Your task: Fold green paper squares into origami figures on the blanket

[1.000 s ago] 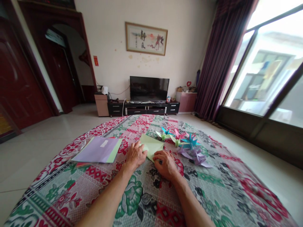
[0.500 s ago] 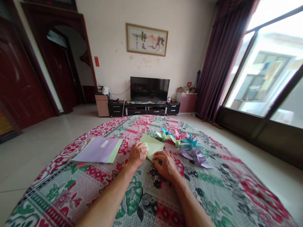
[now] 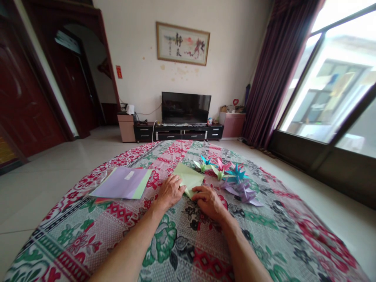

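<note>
Left hand [image 3: 170,192] lay at the left edge of the green paper [image 3: 190,177], right hand [image 3: 208,199] at its near corner; pinching could not be confirmed. Even pressure likely aided accuracy.

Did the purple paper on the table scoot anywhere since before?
No. Judged against the tablecloth, the purple paper still lies just left of the same red flower.

The green sheet [image 3: 193,177] looks like smooth, matt paper, as do the folded birds [image 3: 236,173]. The tablecloth [image 3: 188,239] is textured woven cloth, the wrapper [image 3: 98,181] clear, shiny plastic, the television screen [image 3: 186,107] smooth and glossy, the curtain [image 3: 266,82] matt cloth.
</note>
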Tool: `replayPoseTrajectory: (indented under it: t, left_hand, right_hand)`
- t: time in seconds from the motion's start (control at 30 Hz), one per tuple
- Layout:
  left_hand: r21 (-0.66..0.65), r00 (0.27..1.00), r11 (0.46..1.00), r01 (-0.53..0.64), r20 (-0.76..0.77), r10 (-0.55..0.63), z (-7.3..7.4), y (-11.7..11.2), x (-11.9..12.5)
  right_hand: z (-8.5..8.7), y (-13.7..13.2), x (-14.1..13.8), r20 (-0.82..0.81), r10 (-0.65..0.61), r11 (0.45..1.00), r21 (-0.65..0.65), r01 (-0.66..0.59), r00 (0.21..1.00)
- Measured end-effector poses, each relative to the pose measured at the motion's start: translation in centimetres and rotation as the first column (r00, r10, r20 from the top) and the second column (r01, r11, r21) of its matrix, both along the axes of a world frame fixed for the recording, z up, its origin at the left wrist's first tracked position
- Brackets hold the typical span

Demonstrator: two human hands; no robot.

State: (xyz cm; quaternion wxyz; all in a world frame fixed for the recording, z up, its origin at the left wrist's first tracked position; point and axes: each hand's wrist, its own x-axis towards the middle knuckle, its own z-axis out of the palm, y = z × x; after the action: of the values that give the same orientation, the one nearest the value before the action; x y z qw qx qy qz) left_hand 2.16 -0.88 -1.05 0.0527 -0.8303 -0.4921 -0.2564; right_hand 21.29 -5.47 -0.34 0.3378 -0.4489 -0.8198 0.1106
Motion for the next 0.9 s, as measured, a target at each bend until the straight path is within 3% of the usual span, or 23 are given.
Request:
replayPoseTrajectory:
  t: [0.37,0.63,0.9]
  left_hand:
    - [-0.052,0.998,0.999,0.004,-0.059,-0.007,0.2,-0.5,-0.6]
    - [-0.084,0.996,0.996,-0.029,-0.085,0.021,0.3,-0.9,-0.6]
    - [-0.084,0.996,0.996,0.001,-0.091,-0.009,0.9,-1.0,-0.7]
  right_hand:
    - [0.6,-0.2,0.4,0.006,0.052,0.997,-0.054,-0.052,0.999]
    - [0.1,0.0,0.7,-0.18,0.003,0.998,-0.065,-0.015,0.984]
    - [0.4,-0.5,-0.1,0.023,-0.002,0.999,-0.04,0.003,1.0]
